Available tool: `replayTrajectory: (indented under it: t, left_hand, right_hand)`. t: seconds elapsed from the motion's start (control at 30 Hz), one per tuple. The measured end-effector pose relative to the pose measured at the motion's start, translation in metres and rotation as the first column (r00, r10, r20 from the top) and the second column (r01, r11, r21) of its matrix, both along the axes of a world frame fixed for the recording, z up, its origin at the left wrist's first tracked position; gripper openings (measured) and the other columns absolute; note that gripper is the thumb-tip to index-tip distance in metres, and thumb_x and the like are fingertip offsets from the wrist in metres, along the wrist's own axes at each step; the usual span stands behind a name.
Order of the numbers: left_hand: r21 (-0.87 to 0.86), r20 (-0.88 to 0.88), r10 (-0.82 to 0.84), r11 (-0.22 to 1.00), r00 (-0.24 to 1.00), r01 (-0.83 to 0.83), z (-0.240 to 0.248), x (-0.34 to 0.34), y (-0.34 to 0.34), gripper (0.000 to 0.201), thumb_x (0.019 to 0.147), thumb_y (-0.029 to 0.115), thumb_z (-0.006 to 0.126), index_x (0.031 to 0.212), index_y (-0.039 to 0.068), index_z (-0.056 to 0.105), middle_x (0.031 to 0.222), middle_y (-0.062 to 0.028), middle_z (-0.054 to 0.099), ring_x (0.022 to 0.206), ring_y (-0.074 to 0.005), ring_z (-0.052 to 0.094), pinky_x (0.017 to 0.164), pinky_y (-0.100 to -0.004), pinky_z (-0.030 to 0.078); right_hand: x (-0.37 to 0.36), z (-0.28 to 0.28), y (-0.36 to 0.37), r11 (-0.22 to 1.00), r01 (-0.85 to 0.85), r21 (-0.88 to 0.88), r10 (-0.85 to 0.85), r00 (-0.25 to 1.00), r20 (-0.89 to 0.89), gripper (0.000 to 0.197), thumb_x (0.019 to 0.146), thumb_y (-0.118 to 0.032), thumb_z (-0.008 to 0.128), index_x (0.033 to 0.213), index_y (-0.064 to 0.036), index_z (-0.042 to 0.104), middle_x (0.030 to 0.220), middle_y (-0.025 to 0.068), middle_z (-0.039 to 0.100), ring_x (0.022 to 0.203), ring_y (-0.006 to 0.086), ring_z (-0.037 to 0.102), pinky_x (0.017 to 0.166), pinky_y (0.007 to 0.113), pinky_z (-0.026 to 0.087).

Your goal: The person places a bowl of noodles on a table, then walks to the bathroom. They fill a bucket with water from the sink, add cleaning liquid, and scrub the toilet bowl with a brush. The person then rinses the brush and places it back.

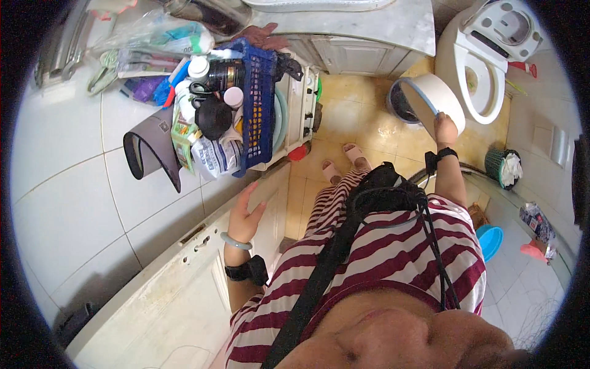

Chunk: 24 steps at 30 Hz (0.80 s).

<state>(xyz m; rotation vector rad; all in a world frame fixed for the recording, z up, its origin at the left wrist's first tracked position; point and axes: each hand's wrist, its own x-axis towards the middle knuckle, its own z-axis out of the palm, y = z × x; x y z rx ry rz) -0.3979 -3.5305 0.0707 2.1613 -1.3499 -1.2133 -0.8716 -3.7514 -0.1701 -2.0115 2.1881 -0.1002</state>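
Note:
My right hand (447, 128) grips the rim of a white basin (444, 98) with a blue edge. The basin is tilted on its side, between the toilet (470, 67) and a grey bucket (402, 101) that it partly hides. My left hand (244, 218) has its fingers apart and holds nothing. It is above the edge of a white door (184, 270), just below a blue plastic basket (253, 111) and a crowd of bottles. A dark wristband is on each wrist, and a pale bangle (236, 241) circles the left one.
Bottles and a black round item (213, 117) crowd a rack on the left, beside a grey, open-topped holder (150, 147). A marble counter (356, 27) runs along the back. At right are a green wastebasket (499, 167) and a blue basin (490, 242).

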Motion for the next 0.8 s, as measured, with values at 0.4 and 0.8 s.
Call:
replayTrajectory:
  t: [0.4, 0.8]
  left_hand:
    - [-0.069, 0.063, -0.073, 0.995, 0.995, 0.078, -0.005, 0.022, 0.011, 0.045, 0.073, 0.012, 0.055, 0.114, 0.002, 0.040, 0.116, -0.0158, 0.042, 0.109, -0.0263, 0.038, 0.091, -0.0318, 0.029]
    - [0.039, 0.144, -0.116, 0.993, 0.983, 0.112, -0.020, 0.056, 0.063, 0.044, 0.075, 0.016, 0.054, 0.115, 0.003, 0.040, 0.114, -0.0165, 0.043, 0.108, -0.0274, 0.040, 0.090, -0.0325, 0.030]
  right_hand:
    - [0.015, -0.003, 0.026, 0.768, 0.640, 0.028, -0.561, 0.651, 0.511, 0.028, 0.070, -0.025, 0.060, 0.077, 0.0017, 0.054, 0.073, 0.0150, 0.058, 0.062, 0.0242, 0.054, 0.057, 0.032, 0.041]
    - [0.212, -0.092, 0.055, 0.826, 0.053, 0.562, -0.562, -0.018, 0.827, 0.016, 0.071, -0.015, 0.055, 0.081, -0.0031, 0.059, 0.073, 0.0023, 0.058, 0.065, 0.0130, 0.053, 0.058, 0.028, 0.042]
